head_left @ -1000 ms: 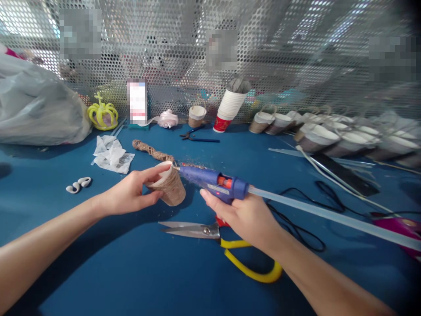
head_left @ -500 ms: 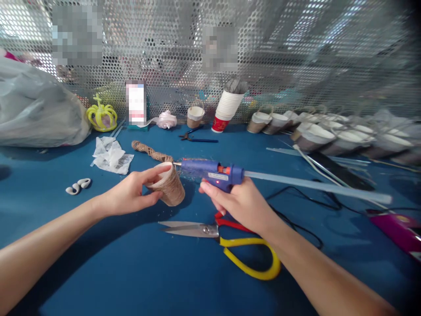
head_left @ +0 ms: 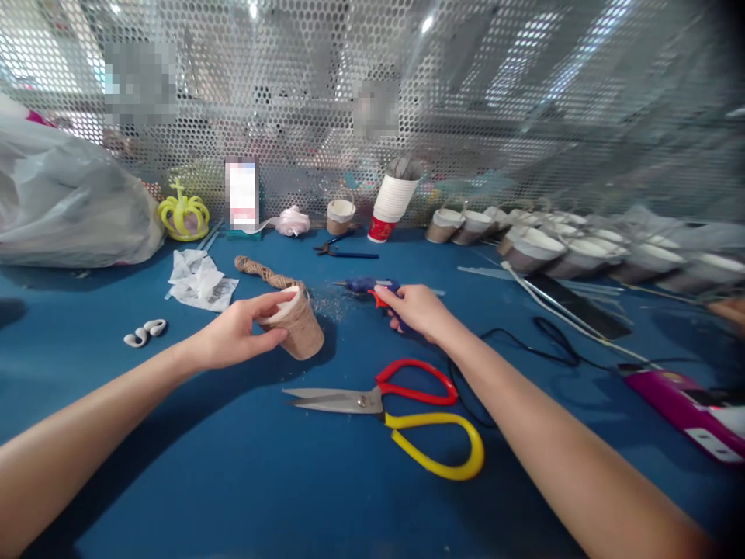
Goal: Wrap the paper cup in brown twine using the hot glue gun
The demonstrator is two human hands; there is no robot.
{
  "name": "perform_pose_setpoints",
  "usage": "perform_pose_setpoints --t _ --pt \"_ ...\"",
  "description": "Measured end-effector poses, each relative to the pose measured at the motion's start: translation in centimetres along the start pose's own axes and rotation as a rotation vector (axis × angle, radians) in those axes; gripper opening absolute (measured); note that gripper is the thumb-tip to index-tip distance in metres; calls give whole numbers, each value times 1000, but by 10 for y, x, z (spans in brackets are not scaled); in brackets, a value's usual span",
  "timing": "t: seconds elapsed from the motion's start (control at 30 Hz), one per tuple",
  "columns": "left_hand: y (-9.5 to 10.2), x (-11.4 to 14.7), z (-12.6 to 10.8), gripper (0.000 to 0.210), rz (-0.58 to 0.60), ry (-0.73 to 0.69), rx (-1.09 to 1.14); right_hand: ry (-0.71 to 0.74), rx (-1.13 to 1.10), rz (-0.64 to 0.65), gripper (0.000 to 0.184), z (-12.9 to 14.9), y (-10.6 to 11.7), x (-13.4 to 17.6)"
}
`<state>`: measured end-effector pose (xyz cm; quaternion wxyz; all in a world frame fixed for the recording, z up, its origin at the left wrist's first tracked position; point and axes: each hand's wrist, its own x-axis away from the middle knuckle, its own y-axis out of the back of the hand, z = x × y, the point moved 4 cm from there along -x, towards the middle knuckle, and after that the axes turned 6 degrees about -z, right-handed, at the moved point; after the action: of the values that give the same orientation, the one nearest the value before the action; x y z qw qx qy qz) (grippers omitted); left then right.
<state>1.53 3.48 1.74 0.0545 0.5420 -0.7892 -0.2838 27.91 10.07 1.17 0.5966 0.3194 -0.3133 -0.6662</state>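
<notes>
Between the thumb and fingers of my left hand (head_left: 236, 334) is a paper cup (head_left: 303, 330) wrapped in brown twine, tilted with its white rim toward the hand. My right hand (head_left: 416, 308) grips a blue hot glue gun (head_left: 364, 286) with a red trigger. Its nozzle points left, apart from the cup, low over the table. A twisted hank of twine (head_left: 265, 272) lies just behind the cup. Large scissors (head_left: 361, 401) with one red and one yellow handle rest in front of my right hand, blades to the left.
Twine-wrapped cups (head_left: 529, 244) crowd the back right, beside a stack of paper cups (head_left: 393, 202). Blue-handled pliers (head_left: 349, 253), crumpled white paper (head_left: 201, 281) and a plastic bag (head_left: 70, 194) lie around. A cable runs toward a purple power strip (head_left: 680, 411). Another person's hand (head_left: 730, 312) shows at the right edge.
My right hand has drawn the glue gun back from the cup's rim and lowered it away, toward the table. The left hand keeps holding the cup. Another person's hand has appeared at right.
</notes>
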Motion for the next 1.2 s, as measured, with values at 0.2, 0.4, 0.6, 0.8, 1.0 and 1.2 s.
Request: perform_pose_setpoints --t 0.2,0.4,0.6,0.8,1.0,1.2 --pt "1 -1 1 56 1 -13 -3 222 125 -139 15 31 8 11" --pt "1 -1 -5 54 43 -35 7 378 -129 291 28 85 -22 41" --pt "1 -1 -10 53 68 -40 23 291 -270 326 5 90 -32 44" --pt "4 -2 -13 52 71 -42 23 350 -541 310 6 88 -17 44" --pt "4 -2 -10 49 84 -24 27 492 -429 156 10 99 7 54" --pt "4 -2 -11 46 89 -25 46 532 -352 118 9 101 13 57"
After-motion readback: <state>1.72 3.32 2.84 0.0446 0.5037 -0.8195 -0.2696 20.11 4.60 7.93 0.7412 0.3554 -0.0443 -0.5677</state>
